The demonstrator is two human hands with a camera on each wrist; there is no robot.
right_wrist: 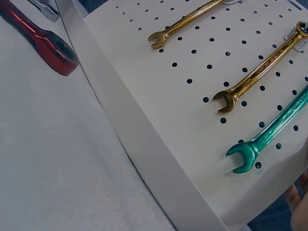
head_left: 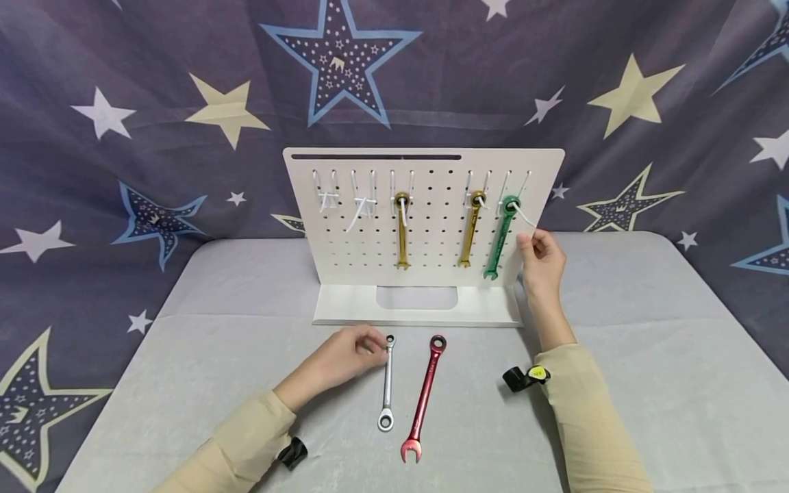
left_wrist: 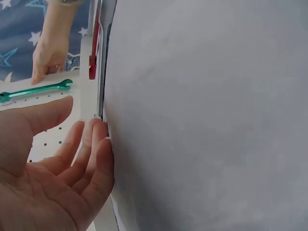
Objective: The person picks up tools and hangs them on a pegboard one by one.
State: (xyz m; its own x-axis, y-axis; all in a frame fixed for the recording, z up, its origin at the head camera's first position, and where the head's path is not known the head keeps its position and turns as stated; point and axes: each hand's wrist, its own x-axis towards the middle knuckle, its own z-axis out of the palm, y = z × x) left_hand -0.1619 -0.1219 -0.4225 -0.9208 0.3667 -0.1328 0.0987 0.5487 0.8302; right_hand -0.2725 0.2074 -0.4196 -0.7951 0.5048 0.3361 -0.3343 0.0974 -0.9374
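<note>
Beside the upper end of a silver double-ended ratchet wrench [head_left: 387, 390] on the table is my left hand [head_left: 339, 357]. Its fingertips are at the wrench's small ring; the left wrist view shows the thumb apart from the loosely bent fingers [left_wrist: 91, 163]. A red combination wrench [head_left: 424, 400] lies to the right, ring end toward the board. My right hand [head_left: 544, 267] holds the right edge of a white pegboard [head_left: 431, 239] between thumb and fingers. Close to it hangs a green combination wrench [right_wrist: 269, 134]. In the right wrist view this hand is mostly hidden.
Two gold wrenches, one central [head_left: 403, 236] and one farther right [head_left: 472, 229], hang from hooks. White hooks [head_left: 364, 203] at the board's left carry nothing. The board's base [head_left: 345, 308] stands on a grey-covered table [head_left: 246, 287], before a star-patterned curtain [head_left: 450, 82].
</note>
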